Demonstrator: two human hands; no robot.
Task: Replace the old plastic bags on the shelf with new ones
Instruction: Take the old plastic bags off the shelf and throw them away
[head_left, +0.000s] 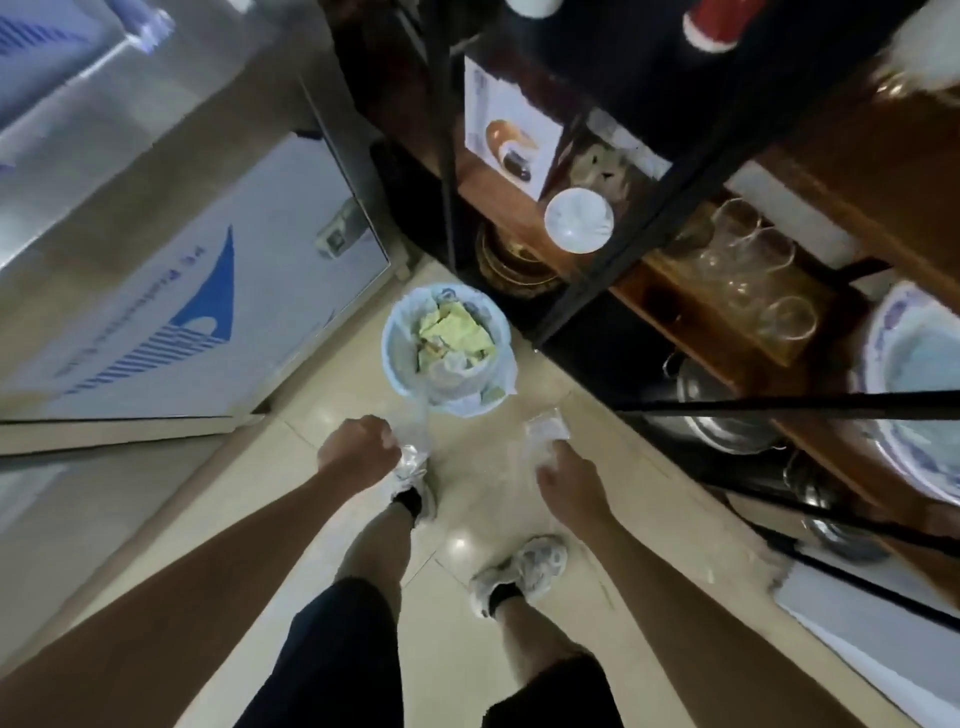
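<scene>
Tiled floor (483, 499); bag (415, 447) stretched crosswise.

— Blurred above the bin (447, 348): shelf (737, 332) glasses (753, 270), a red-capped thing (714, 23) cut by the top edge.

— And below the bin?

— Thin clear plastic (543, 439), outline lost; fingertips curled under, hidden.

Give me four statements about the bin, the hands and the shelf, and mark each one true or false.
1. The bin on the floor holds yellowish rubbish. True.
2. The left hand is open and empty. False: it is closed on clear plastic.
3. Drinking glasses stand on the shelf. True.
4. The right hand rests on the shelf. False: it is over the floor, gripping clear plastic.
</scene>
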